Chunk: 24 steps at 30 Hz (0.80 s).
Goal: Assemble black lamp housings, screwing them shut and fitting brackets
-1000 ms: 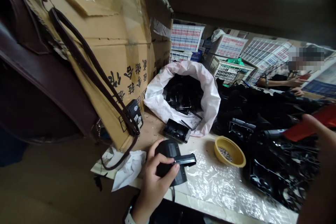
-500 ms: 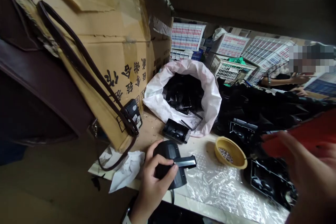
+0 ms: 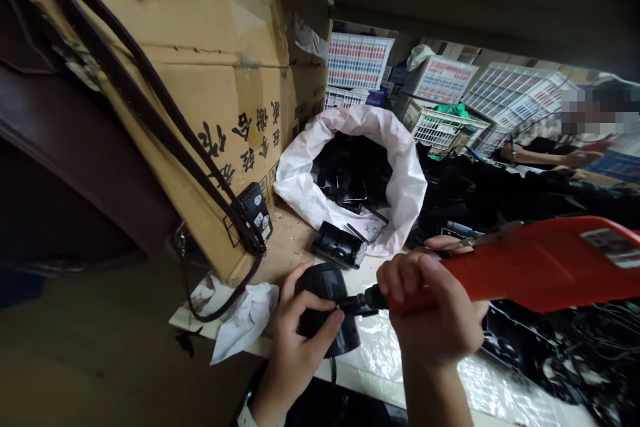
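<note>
My left hand (image 3: pixel 295 347) grips a rounded black plastic housing (image 3: pixel 325 307) at the table's front edge, thumb and forefinger pinched near a flat black piece that sticks out to the right. My right hand (image 3: pixel 430 310) is closed around the front end of a red electric screwdriver (image 3: pixel 540 263); its dark tip (image 3: pixel 357 301) meets the housing beside my left fingertips. The screwdriver's body runs off to the right.
A white sack (image 3: pixel 400 173) of black parts stands behind, with one black part (image 3: pixel 340 245) in front of it. A cardboard box (image 3: pixel 210 80) with a dark bag strap (image 3: pixel 165 133) stands at the left. Black parts (image 3: pixel 550 347) are heaped at the right. Another person's arm (image 3: pixel 550 157) shows far right.
My right hand has swung in from the right with the red screwdriver and set its tip on the housing. It now hides the yellow bowl. My left hand stays put.
</note>
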Each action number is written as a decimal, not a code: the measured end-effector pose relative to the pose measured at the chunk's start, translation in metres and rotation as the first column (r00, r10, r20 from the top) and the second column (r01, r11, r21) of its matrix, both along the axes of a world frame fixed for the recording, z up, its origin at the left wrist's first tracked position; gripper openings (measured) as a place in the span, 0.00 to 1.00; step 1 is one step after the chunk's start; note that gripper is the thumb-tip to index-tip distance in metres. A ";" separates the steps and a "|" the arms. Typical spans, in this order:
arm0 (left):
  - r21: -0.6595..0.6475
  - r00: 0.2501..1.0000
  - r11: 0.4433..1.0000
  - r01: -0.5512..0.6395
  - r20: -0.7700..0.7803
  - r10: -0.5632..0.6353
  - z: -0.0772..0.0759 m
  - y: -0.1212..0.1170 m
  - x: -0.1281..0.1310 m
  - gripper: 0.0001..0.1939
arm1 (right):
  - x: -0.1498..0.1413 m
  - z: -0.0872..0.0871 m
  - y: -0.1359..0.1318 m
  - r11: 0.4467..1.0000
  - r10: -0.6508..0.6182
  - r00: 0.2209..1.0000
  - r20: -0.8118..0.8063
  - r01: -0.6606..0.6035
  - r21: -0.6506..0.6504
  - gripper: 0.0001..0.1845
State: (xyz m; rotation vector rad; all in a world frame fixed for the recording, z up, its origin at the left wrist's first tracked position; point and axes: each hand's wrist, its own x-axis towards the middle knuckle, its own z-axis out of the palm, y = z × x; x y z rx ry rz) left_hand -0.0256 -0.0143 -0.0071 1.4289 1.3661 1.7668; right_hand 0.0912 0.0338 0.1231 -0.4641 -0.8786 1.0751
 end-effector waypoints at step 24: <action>-0.031 0.997 0.999 0.033 -0.067 -0.035 0.004 -0.001 -0.002 0.05 | -0.011 -0.001 -0.006 0.997 -0.054 0.998 0.033 0.055 -0.045 0.10</action>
